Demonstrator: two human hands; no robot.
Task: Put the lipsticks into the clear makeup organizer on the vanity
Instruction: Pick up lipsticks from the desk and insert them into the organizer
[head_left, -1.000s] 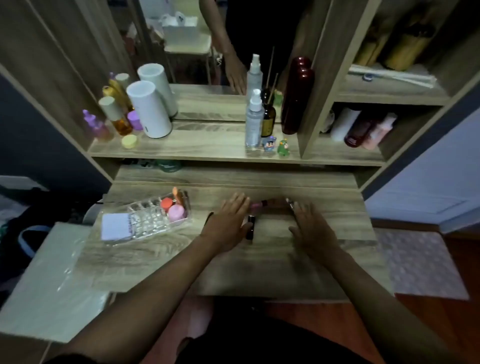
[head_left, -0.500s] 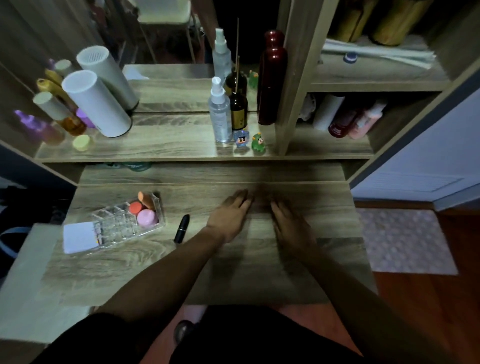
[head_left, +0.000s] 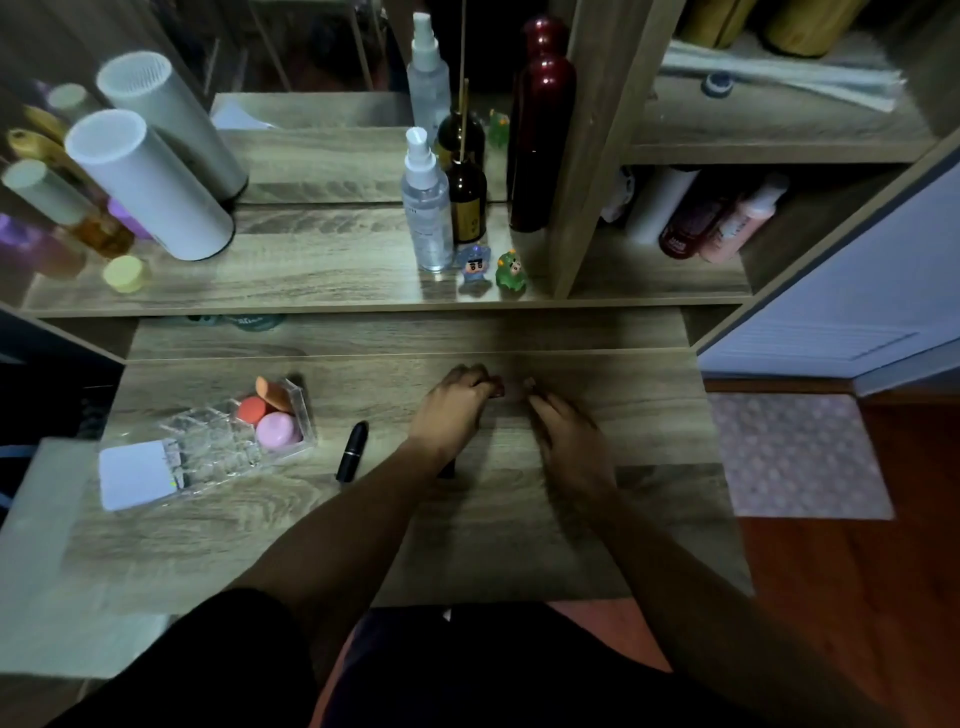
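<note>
1. From the head camera, looking down on the wooden vanity top (head_left: 260, 530): both bare forearms reach forward over it, hands close together near the middle.
2. The left hand (head_left: 449, 410) is curled, fingers bent in toward the palm as though closed around something small; the light is too dim to tell what, if anything, is inside. A sliver of something dark shows just under its wrist, too hidden to name.
3. The right hand (head_left: 566, 441) lies just beside it, palm down on the wood, fingers loosely together and pointing forward. I cannot tell whether it covers or grips anything.
4. A black lipstick (head_left: 352, 450) lies capped on its side on the vanity, to the left of the left hand and apart from it, just right of the organizer.
5. The clear makeup organizer (head_left: 218, 447) sits at an angle on the left part of the top. Its far end holds a pink sponge (head_left: 278, 429), a red-orange one (head_left: 253, 409) and a peach one (head_left: 271, 392); the small clear compartments look bare of lipsticks. A white square pad (head_left: 136, 474) rests at its near end.
6. On the raised shelf behind stand a white cylinder (head_left: 150, 187), a clear spray bottle (head_left: 427, 208), an amber bottle (head_left: 467, 200) and a tall dark red bottle (head_left: 540, 130), with two little figurines (head_left: 475, 265) in front.
</note>
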